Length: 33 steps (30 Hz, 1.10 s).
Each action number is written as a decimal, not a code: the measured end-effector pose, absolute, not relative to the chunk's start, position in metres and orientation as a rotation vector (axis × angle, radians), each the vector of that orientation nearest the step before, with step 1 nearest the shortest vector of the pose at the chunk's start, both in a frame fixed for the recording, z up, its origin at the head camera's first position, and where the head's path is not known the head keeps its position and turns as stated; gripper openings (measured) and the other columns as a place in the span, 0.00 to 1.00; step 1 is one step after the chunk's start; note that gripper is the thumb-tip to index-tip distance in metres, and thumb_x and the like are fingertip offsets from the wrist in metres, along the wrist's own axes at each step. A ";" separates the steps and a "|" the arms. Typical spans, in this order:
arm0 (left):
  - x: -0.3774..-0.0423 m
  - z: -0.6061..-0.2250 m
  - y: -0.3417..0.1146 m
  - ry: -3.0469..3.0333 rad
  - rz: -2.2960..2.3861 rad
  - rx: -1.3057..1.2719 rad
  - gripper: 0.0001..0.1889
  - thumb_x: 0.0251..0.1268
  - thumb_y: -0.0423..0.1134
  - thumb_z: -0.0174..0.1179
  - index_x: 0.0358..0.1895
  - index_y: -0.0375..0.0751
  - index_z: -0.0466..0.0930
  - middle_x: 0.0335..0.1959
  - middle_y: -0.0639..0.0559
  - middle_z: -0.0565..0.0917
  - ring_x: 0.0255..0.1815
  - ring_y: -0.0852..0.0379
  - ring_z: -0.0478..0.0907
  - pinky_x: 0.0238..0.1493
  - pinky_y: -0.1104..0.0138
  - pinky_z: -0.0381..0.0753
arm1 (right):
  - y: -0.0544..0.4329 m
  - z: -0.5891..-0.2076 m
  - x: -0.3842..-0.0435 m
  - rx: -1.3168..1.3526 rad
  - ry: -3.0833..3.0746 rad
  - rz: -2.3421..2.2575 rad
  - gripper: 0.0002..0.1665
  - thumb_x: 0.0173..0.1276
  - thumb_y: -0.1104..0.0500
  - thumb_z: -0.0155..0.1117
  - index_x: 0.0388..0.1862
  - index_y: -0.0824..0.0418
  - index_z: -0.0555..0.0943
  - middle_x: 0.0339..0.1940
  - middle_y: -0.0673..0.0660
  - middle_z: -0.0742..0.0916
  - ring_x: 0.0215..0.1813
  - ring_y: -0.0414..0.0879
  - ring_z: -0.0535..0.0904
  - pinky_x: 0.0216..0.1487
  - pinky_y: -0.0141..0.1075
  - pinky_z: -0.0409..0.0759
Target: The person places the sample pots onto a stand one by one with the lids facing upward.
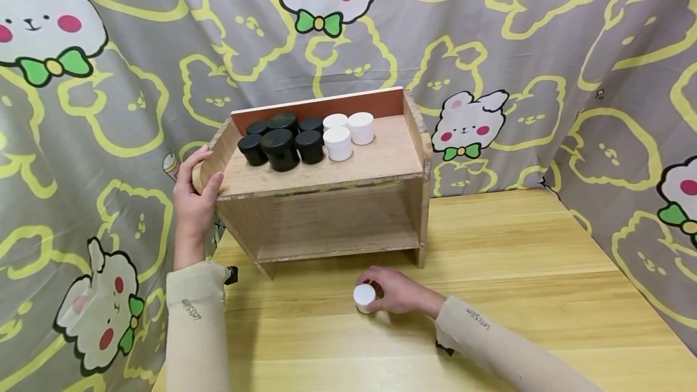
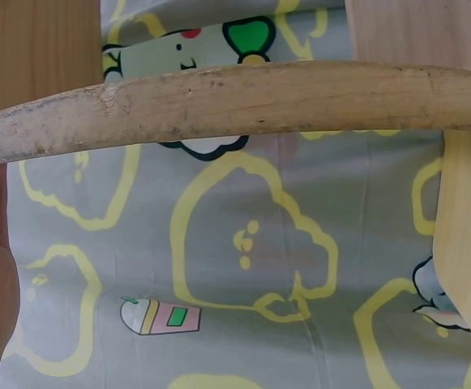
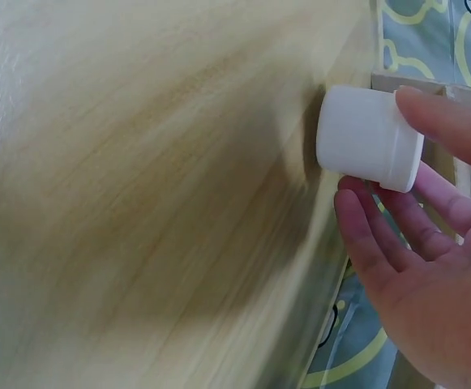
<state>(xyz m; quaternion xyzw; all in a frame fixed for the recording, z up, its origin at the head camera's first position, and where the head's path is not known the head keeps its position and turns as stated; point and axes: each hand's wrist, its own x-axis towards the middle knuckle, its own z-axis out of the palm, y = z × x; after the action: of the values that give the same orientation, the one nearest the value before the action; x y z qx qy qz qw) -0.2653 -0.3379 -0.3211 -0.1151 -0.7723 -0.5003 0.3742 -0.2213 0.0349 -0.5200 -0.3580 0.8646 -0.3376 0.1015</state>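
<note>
My left hand (image 1: 193,204) grips the left side panel of a two-level wooden shelf (image 1: 381,159), thumb at the front. In the left wrist view a curved wooden edge (image 2: 235,101) crosses the frame, with part of that hand at the left border. In front of the shelf, my right hand (image 1: 400,291) holds a small white lidded jar (image 1: 363,297) upright, low over the table. The right wrist view shows the thumb against the lid of this jar (image 3: 361,136) and fingers along its other side. Three white jars (image 1: 338,144) and several black jars (image 1: 280,151) stand on the upper board.
The wood-grain table (image 1: 506,259) extends in front of and to the right of the shelf. A grey patterned curtain (image 1: 425,11) hangs behind and at both sides, close to the shelf's left side. The lower board (image 1: 343,247) sits just above the table.
</note>
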 end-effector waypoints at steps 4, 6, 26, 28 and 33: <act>-0.265 -0.321 -0.338 -1.976 -1.274 -0.299 0.24 0.69 0.33 0.65 0.67 0.38 0.77 0.73 0.52 0.76 0.72 0.59 0.71 0.66 0.70 0.70 | 0.036 -0.516 -0.220 -1.033 2.560 -1.019 0.25 0.59 0.57 0.81 0.55 0.52 0.83 0.48 0.46 0.85 0.47 0.39 0.78 0.51 0.36 0.77; -0.265 -0.321 -0.337 -1.980 -1.272 -0.294 0.24 0.69 0.32 0.65 0.67 0.38 0.77 0.73 0.51 0.76 0.72 0.59 0.71 0.66 0.70 0.70 | 0.036 -0.513 -0.219 -1.028 2.569 -1.031 0.24 0.59 0.57 0.81 0.54 0.51 0.84 0.48 0.46 0.85 0.48 0.40 0.78 0.52 0.37 0.77; -0.266 -0.321 -0.336 -1.952 -1.281 -0.317 0.24 0.69 0.32 0.65 0.67 0.36 0.77 0.73 0.49 0.76 0.71 0.58 0.72 0.66 0.70 0.70 | 0.044 -0.467 -0.220 -1.087 2.536 -1.240 0.24 0.63 0.57 0.79 0.57 0.55 0.83 0.49 0.49 0.86 0.48 0.42 0.84 0.51 0.42 0.86; -0.266 -0.320 -0.336 -1.953 -1.282 -0.315 0.24 0.68 0.31 0.65 0.67 0.36 0.77 0.73 0.50 0.76 0.71 0.58 0.72 0.66 0.70 0.70 | 0.045 -0.459 -0.221 -1.081 2.536 -1.258 0.25 0.63 0.57 0.79 0.58 0.55 0.83 0.50 0.49 0.86 0.48 0.42 0.84 0.52 0.42 0.86; -0.266 -0.321 -0.336 -1.956 -1.285 -0.305 0.24 0.68 0.30 0.65 0.67 0.37 0.77 0.73 0.51 0.76 0.71 0.58 0.72 0.65 0.70 0.71 | 0.049 -0.441 -0.221 -1.059 2.572 -1.270 0.25 0.62 0.56 0.79 0.59 0.51 0.84 0.49 0.46 0.85 0.48 0.40 0.82 0.52 0.36 0.83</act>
<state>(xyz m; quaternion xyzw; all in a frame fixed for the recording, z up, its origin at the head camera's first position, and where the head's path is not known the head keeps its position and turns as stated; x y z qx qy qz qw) -0.2661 -0.3362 -0.3205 -0.1195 -0.7663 -0.5033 0.3811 -0.2206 0.0493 -0.4414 -0.3460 0.8404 -0.4150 0.0419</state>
